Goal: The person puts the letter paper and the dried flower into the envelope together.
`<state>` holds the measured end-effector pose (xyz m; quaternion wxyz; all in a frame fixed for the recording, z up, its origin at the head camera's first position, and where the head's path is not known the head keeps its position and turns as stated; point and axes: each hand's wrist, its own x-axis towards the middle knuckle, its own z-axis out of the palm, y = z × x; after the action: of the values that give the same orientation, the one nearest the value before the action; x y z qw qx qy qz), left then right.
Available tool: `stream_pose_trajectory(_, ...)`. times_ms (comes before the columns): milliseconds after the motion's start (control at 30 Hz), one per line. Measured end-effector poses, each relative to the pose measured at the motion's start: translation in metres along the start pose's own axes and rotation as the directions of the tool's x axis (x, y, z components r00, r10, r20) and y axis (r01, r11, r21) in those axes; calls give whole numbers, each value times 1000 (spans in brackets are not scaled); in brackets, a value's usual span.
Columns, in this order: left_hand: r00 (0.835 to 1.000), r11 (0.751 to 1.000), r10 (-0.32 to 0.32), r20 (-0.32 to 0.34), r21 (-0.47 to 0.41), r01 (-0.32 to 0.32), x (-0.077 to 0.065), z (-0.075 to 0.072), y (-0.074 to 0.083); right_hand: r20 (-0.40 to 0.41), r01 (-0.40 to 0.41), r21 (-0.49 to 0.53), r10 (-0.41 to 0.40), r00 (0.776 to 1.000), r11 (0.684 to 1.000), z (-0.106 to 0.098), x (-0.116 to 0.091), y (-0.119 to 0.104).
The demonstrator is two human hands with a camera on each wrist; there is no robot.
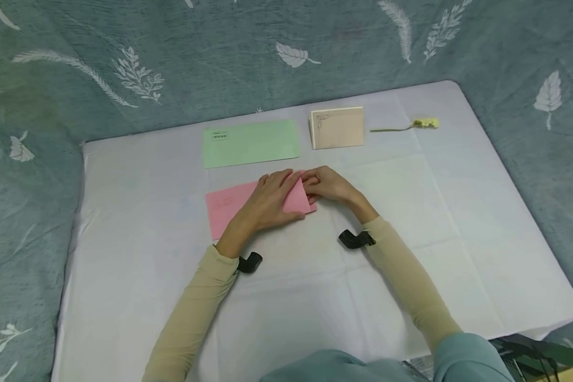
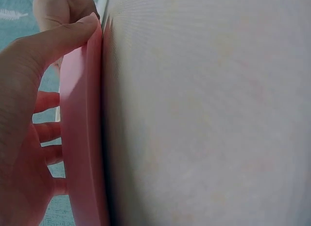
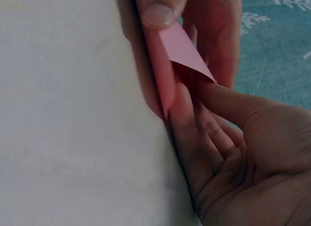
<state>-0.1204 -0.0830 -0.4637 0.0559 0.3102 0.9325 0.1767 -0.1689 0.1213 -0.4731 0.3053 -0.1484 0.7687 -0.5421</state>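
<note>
A pink envelope with faint printing near its left end lies on the white cloth. My left hand grips it across its right part, thumb at the near edge and fingers over the far side. In the left wrist view, that thumb presses the pink edge. At the envelope's right end is my right hand, its fingers curled at the opening. The right wrist view shows the raised paper bulging open there, with the right fingers tucked into the mouth; whatever lies inside is hidden.
Behind the hands lies a green envelope with a small printed label. Right of it is a beige card or booklet with a corner ornament. Farther right lies a thin stem with a yellow end. A patterned blue-green cloth hangs behind the table.
</note>
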Motion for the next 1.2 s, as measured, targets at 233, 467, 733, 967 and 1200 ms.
stream_pose_trajectory(233, 1000, 1000, -14, 24, 4, 14, 1, 0, 2, 25, -6, -6, 6, 1000, 1000, -8, -5, 1)
stream_pose_trajectory(467, 997, 999, -41, 70, 13, 40, 1, 1, 2, 7, 5, -11, -5, 1000, 1000, -18, -14, 1)
stream_pose_trajectory(733, 995, 999, -49, 86, 9, 49, 0, 1, 2, -19, -17, -9, 17, 1000, 1000, -30, -20, 3)
stream_pose_trajectory(967, 992, 998, -63, 107, -3, 64, 1, -2, 3, -36, -31, -21, 30, 999, 999, -38, -28, 3)
stream_pose_trajectory(1200, 988, 993, -114, 106, -8, 116, 2, -11, -1, -78, -43, -49, 39, 996, 998, -41, -31, -1)
